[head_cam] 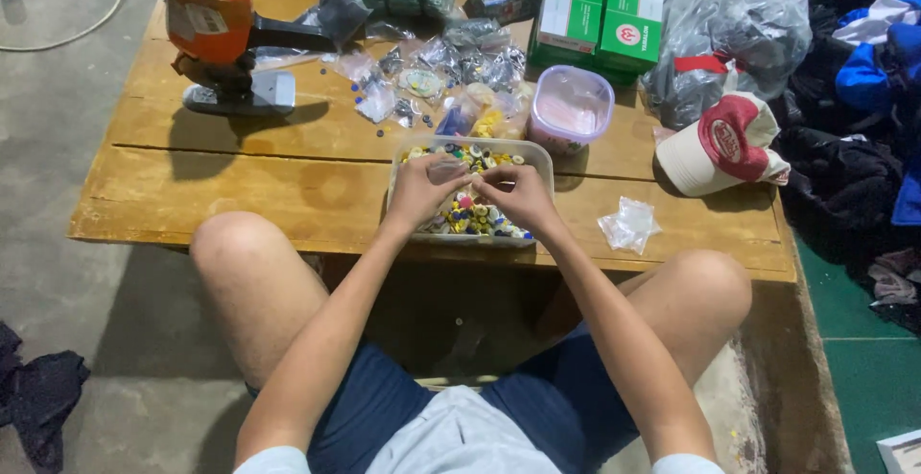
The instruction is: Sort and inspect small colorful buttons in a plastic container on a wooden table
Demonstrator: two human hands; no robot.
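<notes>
Seated in dark blue shorts, knees apart, a person leans over a low wooden table (240, 186). Both hands meet above a clear plastic tub (533, 155) of mixed coloured buttons at the near table edge: the left hand (422, 189) and right hand (518, 194) pinch something small between fingertips, too tiny to identify. The tub looks mostly full, so sorting seems far from finished. Beyond lie small filled plastic bags (460, 61), a lidded pink tub (570, 106), green boxes (600, 13) and an orange machine (211, 23).
</notes>
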